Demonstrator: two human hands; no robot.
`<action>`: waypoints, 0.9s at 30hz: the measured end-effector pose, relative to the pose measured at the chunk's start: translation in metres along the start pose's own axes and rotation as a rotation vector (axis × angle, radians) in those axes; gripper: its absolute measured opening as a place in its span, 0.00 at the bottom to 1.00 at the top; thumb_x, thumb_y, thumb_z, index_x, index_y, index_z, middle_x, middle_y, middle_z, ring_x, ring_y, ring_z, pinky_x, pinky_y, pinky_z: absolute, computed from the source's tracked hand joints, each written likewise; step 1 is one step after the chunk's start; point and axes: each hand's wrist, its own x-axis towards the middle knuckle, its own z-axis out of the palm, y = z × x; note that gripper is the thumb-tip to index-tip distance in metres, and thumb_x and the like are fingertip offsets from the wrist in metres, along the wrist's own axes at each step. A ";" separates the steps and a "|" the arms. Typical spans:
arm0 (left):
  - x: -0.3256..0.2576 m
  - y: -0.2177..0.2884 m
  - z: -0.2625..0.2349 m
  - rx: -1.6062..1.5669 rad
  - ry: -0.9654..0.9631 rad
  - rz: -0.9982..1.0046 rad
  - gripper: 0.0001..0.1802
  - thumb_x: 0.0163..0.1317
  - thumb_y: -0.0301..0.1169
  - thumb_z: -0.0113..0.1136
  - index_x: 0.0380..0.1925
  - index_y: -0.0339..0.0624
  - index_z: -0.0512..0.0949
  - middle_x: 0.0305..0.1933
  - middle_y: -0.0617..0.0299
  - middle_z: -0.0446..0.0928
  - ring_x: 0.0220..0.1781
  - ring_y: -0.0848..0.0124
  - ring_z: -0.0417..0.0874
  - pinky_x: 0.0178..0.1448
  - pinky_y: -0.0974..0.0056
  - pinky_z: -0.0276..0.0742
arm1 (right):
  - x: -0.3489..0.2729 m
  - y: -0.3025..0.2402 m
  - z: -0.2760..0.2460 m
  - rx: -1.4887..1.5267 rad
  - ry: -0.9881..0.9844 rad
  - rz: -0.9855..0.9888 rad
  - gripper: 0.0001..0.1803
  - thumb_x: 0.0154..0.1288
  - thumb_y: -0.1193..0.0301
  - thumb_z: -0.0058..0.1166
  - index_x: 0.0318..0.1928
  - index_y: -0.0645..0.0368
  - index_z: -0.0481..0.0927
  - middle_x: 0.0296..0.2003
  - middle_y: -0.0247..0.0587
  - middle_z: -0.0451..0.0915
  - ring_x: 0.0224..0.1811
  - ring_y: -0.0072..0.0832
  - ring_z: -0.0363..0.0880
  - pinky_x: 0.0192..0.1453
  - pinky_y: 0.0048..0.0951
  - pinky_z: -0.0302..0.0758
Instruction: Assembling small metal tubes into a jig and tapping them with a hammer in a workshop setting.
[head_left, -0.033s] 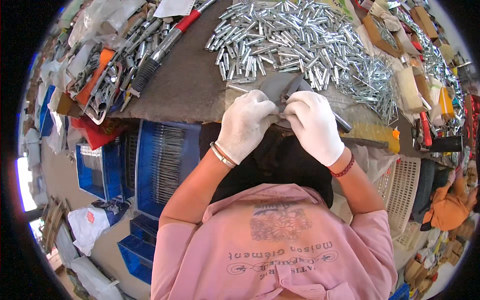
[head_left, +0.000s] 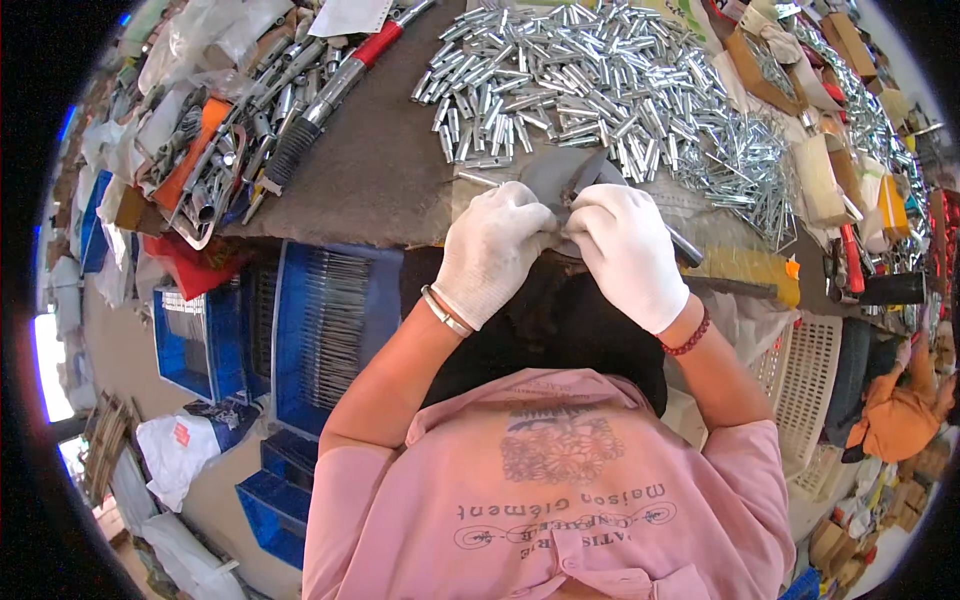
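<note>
Both of my hands wear white gloves and meet at the front edge of the bench. My left hand is closed, its thumb and fingers pinched together. Close beside it, my right hand is pinched in the same way. Whatever sits between the fingertips is too hidden to make out. Just beyond them stands a dark grey metal piece with a flat, rounded face. A dark metal bar sticks out past my right hand. Farther back lies a wide heap of short silvery metal tubes, with thin metal pins piled at its right.
Tools and metal parts crowd the bench at left, beside a long red-and-silver tool. Blue crates stand below the bench on the left. A cream plastic basket is at right, near another person in orange.
</note>
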 end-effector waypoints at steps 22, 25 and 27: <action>0.002 -0.008 0.000 -0.022 -0.056 0.024 0.07 0.55 0.27 0.78 0.31 0.45 0.86 0.34 0.56 0.81 0.40 0.52 0.85 0.45 0.50 0.83 | -0.038 0.002 -0.052 -0.017 0.019 0.375 0.28 0.67 0.75 0.67 0.67 0.42 0.84 0.45 0.48 0.84 0.43 0.51 0.87 0.47 0.44 0.85; -0.006 -0.018 0.012 -0.084 -0.063 -0.051 0.08 0.54 0.26 0.78 0.33 0.45 0.87 0.36 0.56 0.81 0.40 0.52 0.85 0.45 0.51 0.82 | -0.050 -0.011 -0.056 -0.163 -0.128 0.303 0.32 0.69 0.78 0.65 0.71 0.39 0.82 0.38 0.41 0.84 0.34 0.43 0.87 0.39 0.39 0.84; -0.010 -0.016 0.011 -0.100 -0.066 -0.048 0.09 0.55 0.26 0.78 0.34 0.45 0.87 0.36 0.56 0.81 0.41 0.52 0.85 0.45 0.51 0.82 | -0.054 -0.017 -0.052 -0.176 -0.081 0.260 0.32 0.69 0.78 0.64 0.71 0.39 0.82 0.37 0.40 0.83 0.32 0.41 0.86 0.36 0.38 0.83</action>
